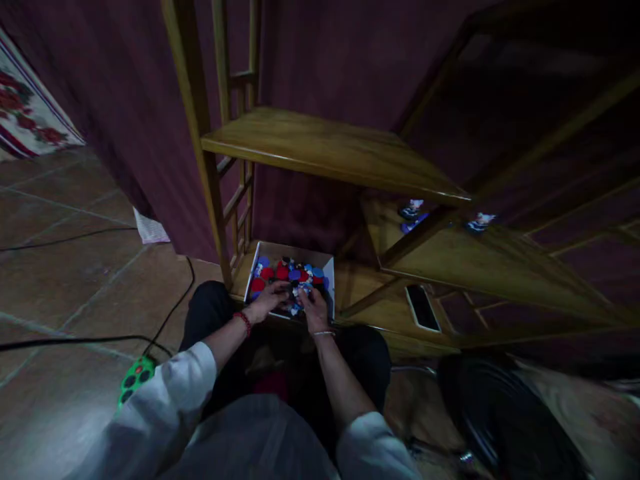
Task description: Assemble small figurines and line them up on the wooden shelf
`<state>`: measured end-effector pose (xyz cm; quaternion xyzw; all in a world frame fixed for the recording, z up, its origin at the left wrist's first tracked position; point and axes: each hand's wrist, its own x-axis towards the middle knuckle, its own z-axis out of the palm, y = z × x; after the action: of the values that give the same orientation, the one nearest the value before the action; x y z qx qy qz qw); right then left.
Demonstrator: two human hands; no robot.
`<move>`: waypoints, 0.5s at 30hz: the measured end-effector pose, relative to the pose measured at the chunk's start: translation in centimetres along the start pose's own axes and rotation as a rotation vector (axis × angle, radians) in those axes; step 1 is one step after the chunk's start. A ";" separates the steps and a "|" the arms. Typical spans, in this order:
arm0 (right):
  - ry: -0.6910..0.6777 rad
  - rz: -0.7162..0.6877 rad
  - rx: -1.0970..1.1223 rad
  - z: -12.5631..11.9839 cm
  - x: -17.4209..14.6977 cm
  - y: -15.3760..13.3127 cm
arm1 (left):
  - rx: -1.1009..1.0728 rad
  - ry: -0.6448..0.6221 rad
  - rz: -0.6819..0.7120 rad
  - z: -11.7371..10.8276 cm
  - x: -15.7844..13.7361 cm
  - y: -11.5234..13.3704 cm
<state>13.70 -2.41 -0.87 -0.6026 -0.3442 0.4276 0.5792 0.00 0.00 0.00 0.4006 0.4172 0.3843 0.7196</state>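
Observation:
A shallow white cardboard box (pixel 329 270) holds many small figurines and round pieces in red, blue, purple and black. My left hand (pixel 269 301), with a red bead bracelet at the wrist, reaches over its left edge. Its fingers are bent together at a dark piece in the middle, too small to make out. My right hand (pixel 315 312), with a pale bracelet, is in the front right part of the box. Thumb and fingers close around a small white-and-blue figurine (pixel 303 289). The two hands are close together but apart.
The box stands on the low board of a wooden shelf unit (pixel 325 143), under a higher shelf. To the right lie a phone (pixel 423 308) and small figurines (pixel 412 209). A green power strip (pixel 136 379) with black cables is on the tiled floor. A black stool (pixel 500 413) stands at right.

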 end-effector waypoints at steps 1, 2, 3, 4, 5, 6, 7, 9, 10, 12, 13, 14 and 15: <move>0.000 0.007 0.003 0.0 0.1 0.1 | -0.009 -0.007 0.008 0.0 0.0 0.0; -0.001 0.013 0.007 0.0 0.1 0.2 | -0.017 -0.013 0.015 -0.1 -0.1 -0.1; -0.001 0.020 0.011 0.0 0.2 0.4 | -0.023 -0.017 0.020 -0.1 -0.1 -0.1; -0.002 0.026 0.016 0.0 0.3 0.5 | -0.029 -0.020 0.023 -0.1 -0.1 -0.1; -0.005 0.035 0.021 0.0 0.3 0.6 | -0.034 -0.024 0.025 -0.2 -0.1 -0.2; -0.007 0.041 0.026 0.0 0.3 0.7 | -0.036 -0.024 0.025 -0.2 -0.1 -0.2; -0.008 0.044 0.032 0.0 0.4 0.8 | -0.037 -0.022 0.023 -0.2 0.0 -0.2; -0.003 0.046 0.041 -0.1 0.4 0.9 | -0.037 -0.018 0.018 -0.2 0.0 -0.3; -0.001 0.045 0.042 -0.1 0.4 0.9 | -0.039 -0.018 0.018 -0.3 0.1 -0.3; -0.003 0.043 0.041 -0.1 0.3 0.9 | -0.049 -0.026 0.023 -0.3 0.2 -0.4; -0.002 0.041 0.040 -0.1 0.3 0.9 | -0.055 -0.029 0.027 -0.4 0.2 -0.4; -0.002 0.038 0.040 -0.1 0.3 0.9 | -0.060 -0.031 0.030 -0.4 0.3 -0.5; -0.001 0.034 0.040 -0.1 0.3 1.0 | -0.061 -0.029 0.034 -0.4 0.3 -0.5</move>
<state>13.80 -2.23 -1.86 -0.5967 -0.3255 0.4445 0.5835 -0.17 0.18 -0.68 0.3910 0.3880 0.4032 0.7308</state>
